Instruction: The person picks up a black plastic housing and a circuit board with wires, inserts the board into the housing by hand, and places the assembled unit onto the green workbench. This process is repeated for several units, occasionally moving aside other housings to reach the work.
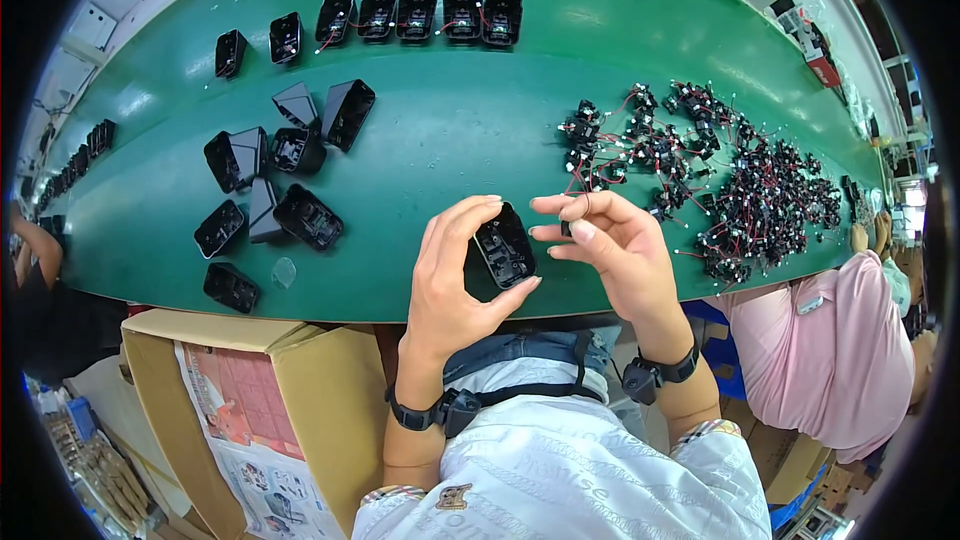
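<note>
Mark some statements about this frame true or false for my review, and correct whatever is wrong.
1. The left hand holds an open black casing. True.
2. Each hand holds a casing. False: the right hand pinches a small black part.
3. The work surface is white. False: the table is green.
4. A heap of small wired parts lies toward the right of the table. True.
5. Someone dressed in pink is at the left edge. False: the person in pink is at the right.
6. Both wrists wear dark bands. True.
</note>
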A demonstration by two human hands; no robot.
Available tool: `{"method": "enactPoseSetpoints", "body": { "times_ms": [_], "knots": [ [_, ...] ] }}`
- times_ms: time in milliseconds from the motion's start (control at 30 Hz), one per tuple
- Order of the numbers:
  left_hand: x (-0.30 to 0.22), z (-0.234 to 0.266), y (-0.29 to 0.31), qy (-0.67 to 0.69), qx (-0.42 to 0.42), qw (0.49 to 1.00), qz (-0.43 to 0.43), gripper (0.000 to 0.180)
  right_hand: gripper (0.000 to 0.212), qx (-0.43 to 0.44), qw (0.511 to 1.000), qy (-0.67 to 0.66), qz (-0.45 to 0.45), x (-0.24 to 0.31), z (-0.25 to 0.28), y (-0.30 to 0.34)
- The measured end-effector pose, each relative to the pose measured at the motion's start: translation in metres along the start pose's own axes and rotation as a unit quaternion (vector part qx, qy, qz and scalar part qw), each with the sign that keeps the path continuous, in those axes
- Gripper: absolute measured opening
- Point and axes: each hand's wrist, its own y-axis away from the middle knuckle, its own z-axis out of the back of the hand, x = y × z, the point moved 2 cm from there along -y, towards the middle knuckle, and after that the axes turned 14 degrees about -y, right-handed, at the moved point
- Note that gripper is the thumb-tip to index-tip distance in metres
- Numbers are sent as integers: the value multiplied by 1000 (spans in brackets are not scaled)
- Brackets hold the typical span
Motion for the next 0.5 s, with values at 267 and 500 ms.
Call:
{"method": "enactPoseSetpoints", "body": {
  "times_ms": [267, 500],
  "knots": [
    [-11, 5, 3, 102, 8, 995, -23, 83, 11, 52, 976, 150, 148, 0, -11, 19],
    [-20, 12, -1, 94, -8, 994, -60, 81, 12, 108, 900, 333, 258, 5, -14, 27]
  ]
}}
